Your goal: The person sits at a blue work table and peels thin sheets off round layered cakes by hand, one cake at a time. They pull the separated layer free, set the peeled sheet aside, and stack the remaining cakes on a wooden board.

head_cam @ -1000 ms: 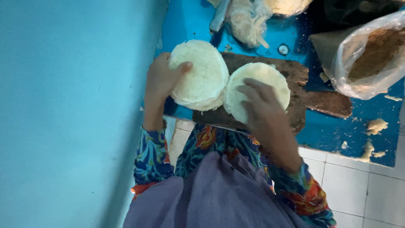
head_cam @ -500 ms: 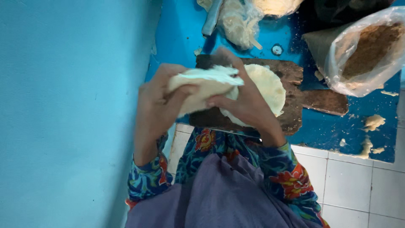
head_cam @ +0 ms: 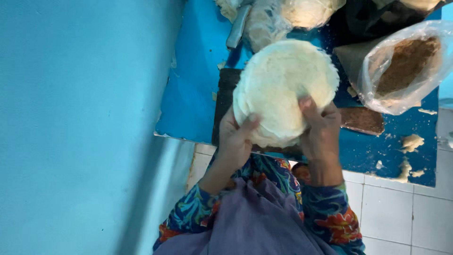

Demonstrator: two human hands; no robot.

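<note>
1. Both hands hold one stack of flat white dough rounds [head_cam: 283, 89] up over the blue tabletop [head_cam: 193, 94].
2. Left hand [head_cam: 236, 139]: fingers closed on stack's lower left edge, thumb on top.
3. Right hand [head_cam: 321, 130]: fingers gripping lower right edge, thumb on top.
4. Stack sits above a dark board [head_cam: 226, 104], tilted twd the person.
5. Clear bag [head_cam: 401, 66] w/ brown powder lies to the right, apart from stack.
6. Dough scraps [head_cam: 410, 141] near tabletop's right edge.

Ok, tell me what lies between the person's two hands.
In the head view, the stack of round white flatbreads lies between the left hand and the right hand; both hold its lower edge.
</note>
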